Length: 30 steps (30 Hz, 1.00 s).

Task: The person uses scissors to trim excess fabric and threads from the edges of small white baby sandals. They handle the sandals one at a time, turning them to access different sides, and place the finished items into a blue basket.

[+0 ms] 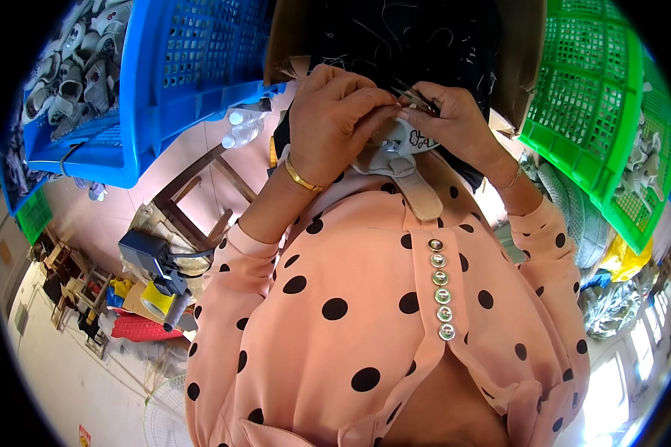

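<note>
The left hand [332, 123], fingers pinched together, holds the pale grey-white fabric shoe upper [402, 165] before the peach, black-dotted shirt [335, 276]; the right hand's [458, 123] curled fingers grip dark metal snips [419, 99].

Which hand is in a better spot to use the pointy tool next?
Probably the right hand: it already grips the pointed tool, with the tip toward the left hand. The left hand seems busy holding the pale piece.

Blue crate [138, 89]: piled grey shoe pieces [71, 83]; dark surface [350, 33]: pale threads [450, 35].
</note>
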{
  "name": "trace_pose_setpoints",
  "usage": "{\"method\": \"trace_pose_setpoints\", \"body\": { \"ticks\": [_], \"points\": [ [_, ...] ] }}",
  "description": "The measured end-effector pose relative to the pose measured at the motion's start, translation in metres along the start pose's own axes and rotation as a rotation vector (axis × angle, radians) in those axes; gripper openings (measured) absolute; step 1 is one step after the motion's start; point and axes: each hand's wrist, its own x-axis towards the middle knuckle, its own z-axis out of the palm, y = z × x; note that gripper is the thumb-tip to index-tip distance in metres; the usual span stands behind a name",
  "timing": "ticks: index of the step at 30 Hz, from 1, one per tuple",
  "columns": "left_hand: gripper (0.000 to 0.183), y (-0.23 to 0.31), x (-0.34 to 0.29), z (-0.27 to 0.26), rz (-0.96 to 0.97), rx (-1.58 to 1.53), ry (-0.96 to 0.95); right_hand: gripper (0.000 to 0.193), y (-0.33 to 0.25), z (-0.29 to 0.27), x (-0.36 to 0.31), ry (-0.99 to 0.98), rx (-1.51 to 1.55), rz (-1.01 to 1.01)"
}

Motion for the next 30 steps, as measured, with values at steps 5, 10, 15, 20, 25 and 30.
{"method": "trace_pose_setpoints", "body": {
  "ticks": [5, 10, 15, 20, 25, 30],
  "points": [
    [0.01, -0.012, 0.021, -0.011, 0.093, 0.169, 0.148, 0.023, -0.006, -0.003, 0.002, 0.058, 0.06, 0.008],
    [0.015, -0.023, 0.044, -0.048, 0.024, 0.315, 0.263, 0.022, -0.025, -0.028, -0.002, 0.114, 0.012, 0.005],
    [0.025, 0.03, 0.064, -0.054, -0.009, -0.017, 0.053, 0.024, -0.058, -0.05, -0.006, 0.247, -0.13, -0.134],
    [0.019, 0.035, 0.09, -0.054, 0.248, 0.043, 0.199, 0.01, -0.091, -0.059, -0.025, 0.274, 0.323, -0.276],
    [0.026, 0.037, 0.108, -0.069, 0.507, 0.066, 0.398, 0.034, -0.098, -0.11, -0.034, 0.513, -0.014, -0.326],
    [0.031, 0.04, 0.123, -0.07, 0.677, 0.123, 0.464, 0.045, -0.093, -0.12, -0.028, 0.267, -0.151, -0.41]
  ]
}}
